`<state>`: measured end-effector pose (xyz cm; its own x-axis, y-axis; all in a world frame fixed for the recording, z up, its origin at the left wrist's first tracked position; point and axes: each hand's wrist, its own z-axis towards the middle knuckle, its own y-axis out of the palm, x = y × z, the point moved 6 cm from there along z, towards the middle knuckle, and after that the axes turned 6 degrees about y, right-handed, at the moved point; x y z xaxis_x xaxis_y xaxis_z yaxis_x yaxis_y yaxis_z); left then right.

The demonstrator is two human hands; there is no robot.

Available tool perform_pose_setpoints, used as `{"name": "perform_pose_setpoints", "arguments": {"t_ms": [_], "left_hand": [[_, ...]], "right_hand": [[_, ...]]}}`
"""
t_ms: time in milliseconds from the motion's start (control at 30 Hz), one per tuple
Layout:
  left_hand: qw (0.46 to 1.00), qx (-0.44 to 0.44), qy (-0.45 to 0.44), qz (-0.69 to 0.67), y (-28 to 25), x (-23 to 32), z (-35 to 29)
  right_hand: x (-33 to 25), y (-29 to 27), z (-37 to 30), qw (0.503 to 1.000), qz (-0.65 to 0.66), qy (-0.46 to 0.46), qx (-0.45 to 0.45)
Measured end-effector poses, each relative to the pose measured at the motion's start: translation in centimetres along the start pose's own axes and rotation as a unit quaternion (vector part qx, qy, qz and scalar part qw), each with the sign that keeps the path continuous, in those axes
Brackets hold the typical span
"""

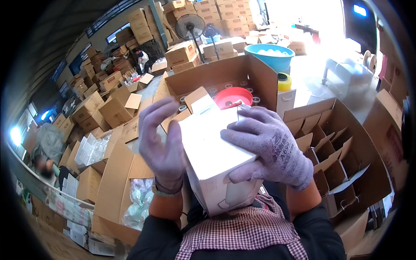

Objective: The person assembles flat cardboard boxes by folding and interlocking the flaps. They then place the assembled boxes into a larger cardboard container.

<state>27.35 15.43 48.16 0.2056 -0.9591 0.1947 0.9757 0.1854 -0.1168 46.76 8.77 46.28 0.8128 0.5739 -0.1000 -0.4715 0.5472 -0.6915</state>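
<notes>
A white carton (212, 143) with a drawing on its near side is held in front of my chest, tilted. At its far end a small flap stands up. Gloved in grey, my right hand (271, 145) grips the carton from the right, fingers across its top and thumb along the near edge. My left hand (162, 141), also gloved, is raised beside the carton's left edge with its fingers loosely bent and apart, holding nothing. Beyond the carton, a red round dish (233, 96) lies over several round-topped items in a large cardboard box (260, 71).
To the right stands an open box with cardboard dividers (338, 147). On the left, an open box (115, 186) holds plastic-wrapped pieces. A blue tub (271, 60), yellow tape rolls (284, 82) and a fan (190, 27) are farther back. Two people sit among stacked cartons at left.
</notes>
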Motion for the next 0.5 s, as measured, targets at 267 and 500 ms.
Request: {"name": "perform_pose_setpoints", "arguments": {"t_ms": [267,500], "left_hand": [[0.987,-0.069,-0.075,-0.122,0.0,-3.2,-4.5],[0.983,-0.069,0.057,-0.163,-1.7,-1.8,-3.0]], "right_hand": [[-0.8,0.2,-0.7,0.994,0.018,-0.034,-0.104],[-0.6,-3.3,-2.9,0.983,0.107,-0.005,0.148]]}}
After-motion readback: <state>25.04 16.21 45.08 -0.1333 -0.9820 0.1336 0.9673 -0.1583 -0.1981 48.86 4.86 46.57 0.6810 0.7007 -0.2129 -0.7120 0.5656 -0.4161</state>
